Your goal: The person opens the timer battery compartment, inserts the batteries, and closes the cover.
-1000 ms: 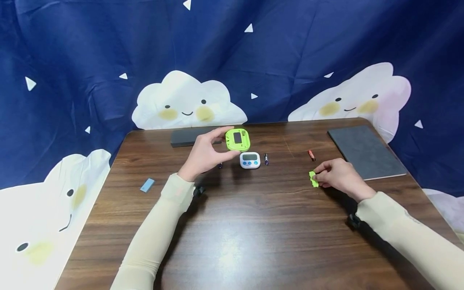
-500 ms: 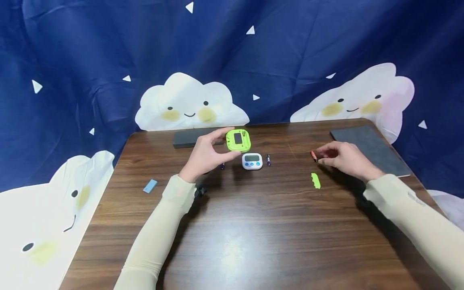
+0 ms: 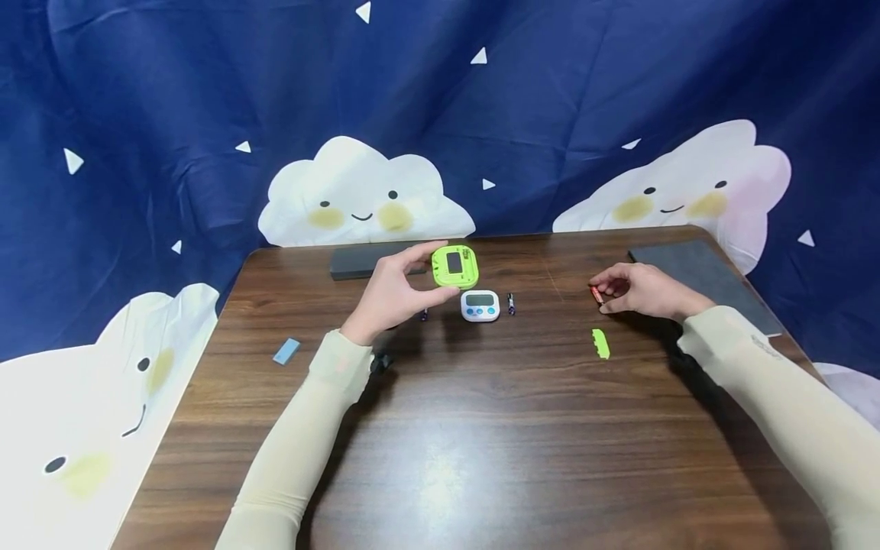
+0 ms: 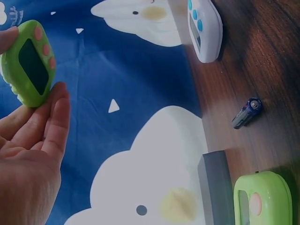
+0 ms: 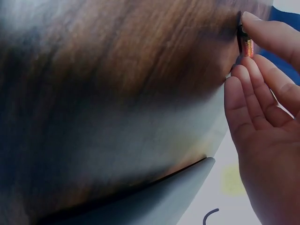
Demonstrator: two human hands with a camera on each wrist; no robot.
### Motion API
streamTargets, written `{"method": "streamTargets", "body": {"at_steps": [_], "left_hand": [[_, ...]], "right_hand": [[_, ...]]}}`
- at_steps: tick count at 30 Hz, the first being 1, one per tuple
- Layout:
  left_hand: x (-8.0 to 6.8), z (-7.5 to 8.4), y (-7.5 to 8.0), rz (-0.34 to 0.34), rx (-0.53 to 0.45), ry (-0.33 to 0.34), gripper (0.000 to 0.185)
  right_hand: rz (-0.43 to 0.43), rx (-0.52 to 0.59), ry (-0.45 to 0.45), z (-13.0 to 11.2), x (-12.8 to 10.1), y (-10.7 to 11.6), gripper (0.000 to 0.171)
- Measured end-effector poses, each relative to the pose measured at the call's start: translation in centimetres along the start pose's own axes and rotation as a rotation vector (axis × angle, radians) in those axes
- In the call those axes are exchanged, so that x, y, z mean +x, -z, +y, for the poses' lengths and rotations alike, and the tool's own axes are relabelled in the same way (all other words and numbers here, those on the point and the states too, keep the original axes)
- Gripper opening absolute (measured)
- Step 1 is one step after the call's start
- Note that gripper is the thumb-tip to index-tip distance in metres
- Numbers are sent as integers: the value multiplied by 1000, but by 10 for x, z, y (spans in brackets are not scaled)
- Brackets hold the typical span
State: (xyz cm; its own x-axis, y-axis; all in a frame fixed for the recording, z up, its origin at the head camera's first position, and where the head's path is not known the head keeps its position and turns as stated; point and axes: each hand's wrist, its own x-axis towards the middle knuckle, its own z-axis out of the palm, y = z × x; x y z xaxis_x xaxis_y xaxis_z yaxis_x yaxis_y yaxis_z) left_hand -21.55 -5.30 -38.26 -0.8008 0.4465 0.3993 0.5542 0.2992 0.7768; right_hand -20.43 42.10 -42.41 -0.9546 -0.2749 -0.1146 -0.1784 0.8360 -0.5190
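Observation:
My left hand (image 3: 392,294) holds a lime-green digital timer (image 3: 455,266) above the table by its edges, back turned to the head camera. In the left wrist view its dark screen and pink buttons show. Far to the right, my right hand (image 3: 646,292) pinches a red battery (image 5: 249,47) by its ends, thumb and finger at the tabletop. A lime-green battery cover (image 3: 600,344) lies a little nearer. A white timer (image 3: 480,305) with blue buttons rests below the held timer. Dark blue batteries (image 3: 511,304) lie at either side of it.
A second green timer (image 4: 265,199) stands near a dark grey box (image 4: 214,187); my left hand hides it from the head camera. Leftward lies a small light-blue piece (image 3: 286,351). A dark grey flat board (image 3: 715,286) lies at the right, partly behind my right hand.
My right hand has put the green battery cover down on the table, moved away toward the back and taken the red battery between its fingers. My left hand keeps holding the green timer.

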Motion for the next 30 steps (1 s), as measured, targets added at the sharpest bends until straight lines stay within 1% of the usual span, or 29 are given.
{"method": "streamTargets", "body": {"at_steps": [6,9,11,13,16,19,21,23,26,30], "left_hand": [[0,-2,4,1,3,4,71],[1,-2,6,-1,7,-2,71],[2,-1,7,-2,6,-7,70],[2,0,7,-3,4,-11,69],[2,0,6,-2,1,-18,68],[1,-1,5,-3,-6,-27,68],[1,-1,4,-2,-8,-38,67],[1,-2,4,1,-9,-48,67],[1,-3,3,5,-8,-66,66],[1,-4,2,0,-7,-83,65]], "right_hand": [[10,-55,-8,-6,8,0,46],[36,-48,-22,-13,14,0,46],[69,-11,-31,-25,18,1,43],[111,33,-12,-43,21,3,41],[166,137,36,-83,23,3,35],[186,243,114,-128,24,2,33],[181,307,169,-155,24,1,33],[176,341,231,-177,24,-1,33],[162,365,304,-201,24,-4,34],[146,332,341,-214,27,-8,33]]}}
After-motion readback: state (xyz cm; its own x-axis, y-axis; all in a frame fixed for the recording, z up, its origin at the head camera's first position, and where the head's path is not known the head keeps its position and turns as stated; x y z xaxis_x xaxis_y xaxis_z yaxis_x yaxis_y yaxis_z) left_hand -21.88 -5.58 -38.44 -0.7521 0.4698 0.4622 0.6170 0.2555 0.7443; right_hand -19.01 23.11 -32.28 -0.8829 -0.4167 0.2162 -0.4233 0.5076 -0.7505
